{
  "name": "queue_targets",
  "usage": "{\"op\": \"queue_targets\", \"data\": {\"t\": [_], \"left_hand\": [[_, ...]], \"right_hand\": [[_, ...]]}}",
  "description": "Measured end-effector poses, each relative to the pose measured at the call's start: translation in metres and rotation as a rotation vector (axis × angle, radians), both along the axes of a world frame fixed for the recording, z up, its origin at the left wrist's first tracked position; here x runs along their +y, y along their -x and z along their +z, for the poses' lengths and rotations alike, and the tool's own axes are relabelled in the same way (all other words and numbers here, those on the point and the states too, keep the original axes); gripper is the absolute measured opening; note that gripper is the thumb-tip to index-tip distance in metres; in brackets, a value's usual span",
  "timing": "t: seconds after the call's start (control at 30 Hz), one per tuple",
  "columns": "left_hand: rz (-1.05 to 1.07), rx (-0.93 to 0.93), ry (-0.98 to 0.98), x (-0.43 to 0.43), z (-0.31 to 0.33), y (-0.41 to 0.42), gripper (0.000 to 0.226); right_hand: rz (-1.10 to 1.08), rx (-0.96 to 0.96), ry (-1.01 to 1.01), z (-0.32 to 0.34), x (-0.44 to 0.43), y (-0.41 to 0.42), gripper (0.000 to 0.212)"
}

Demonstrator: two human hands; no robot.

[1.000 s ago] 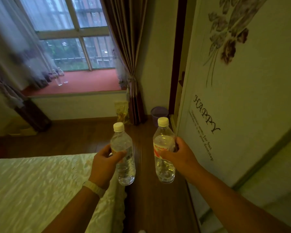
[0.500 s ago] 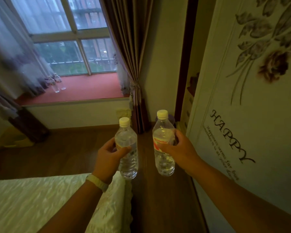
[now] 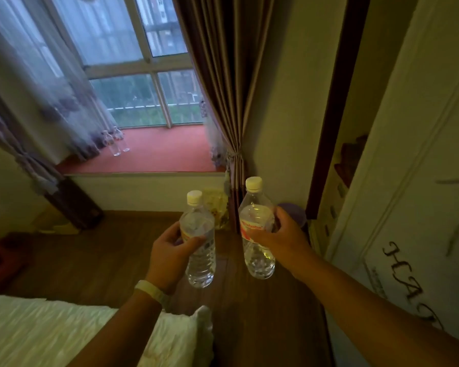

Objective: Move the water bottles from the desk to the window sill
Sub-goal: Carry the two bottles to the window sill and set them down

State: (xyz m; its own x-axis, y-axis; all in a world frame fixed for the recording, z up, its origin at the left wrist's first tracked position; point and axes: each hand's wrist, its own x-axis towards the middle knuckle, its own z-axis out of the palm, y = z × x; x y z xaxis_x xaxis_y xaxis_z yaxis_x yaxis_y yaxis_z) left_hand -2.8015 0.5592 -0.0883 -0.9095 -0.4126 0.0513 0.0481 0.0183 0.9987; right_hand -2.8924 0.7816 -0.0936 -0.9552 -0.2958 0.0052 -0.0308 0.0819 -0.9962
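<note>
1. The left hand (image 3: 171, 254) is wrapped tight around one water bottle (image 3: 199, 245).
2. The right hand (image 3: 281, 238) grips another bottle (image 3: 256, 234).
3. Both bottles are upright in the air above the floor.
4. The red window sill (image 3: 157, 154) is ahead, well apart, with two small bottles (image 3: 116, 142) on it.

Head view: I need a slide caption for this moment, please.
Left hand and right hand each carry a capped water bottle toward the red window sill, where two bottles already stand.

2 bottles (image 3: 200, 258) clear glossy plastic; floor (image 3: 90, 255) smooth wood; sill (image 3: 157, 154) matt red.
</note>
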Motion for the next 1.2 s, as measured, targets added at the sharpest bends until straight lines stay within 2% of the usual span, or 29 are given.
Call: {"op": "queue_targets", "data": {"t": [0.13,0.33,0.43,0.53,0.73,0.9,1.2], "left_hand": [[0.061,0.032,-0.001,0.003,0.01,0.047,0.061],[0.134,0.026,-0.002,-0.011,0.013,0.084,0.043],[0.171,0.008,-0.013,-0.028,0.011,0.101,0.043],[0.212,-0.009,-0.029,-0.052,0.002,0.119,0.046],[0.251,-0.005,-0.096,-0.12,-0.021,0.169,0.049],[0.269,0.01,-0.137,-0.2,-0.029,0.225,0.037],[0.333,0.016,-0.159,-0.333,-0.016,0.29,0.044]], "right_hand": [[0.066,0.008,-0.019,0.01,-0.007,0.064,0.047],[0.149,-0.03,0.028,0.006,-0.029,0.121,0.053],[0.191,-0.045,0.016,0.001,-0.044,0.142,0.049],[0.217,-0.072,0.012,-0.006,-0.068,0.163,0.054],[0.258,-0.103,-0.016,-0.018,-0.137,0.215,0.057],[0.282,-0.098,-0.037,-0.013,-0.22,0.273,0.048],[0.336,-0.054,-0.084,-0.002,-0.357,0.35,0.051]]}}
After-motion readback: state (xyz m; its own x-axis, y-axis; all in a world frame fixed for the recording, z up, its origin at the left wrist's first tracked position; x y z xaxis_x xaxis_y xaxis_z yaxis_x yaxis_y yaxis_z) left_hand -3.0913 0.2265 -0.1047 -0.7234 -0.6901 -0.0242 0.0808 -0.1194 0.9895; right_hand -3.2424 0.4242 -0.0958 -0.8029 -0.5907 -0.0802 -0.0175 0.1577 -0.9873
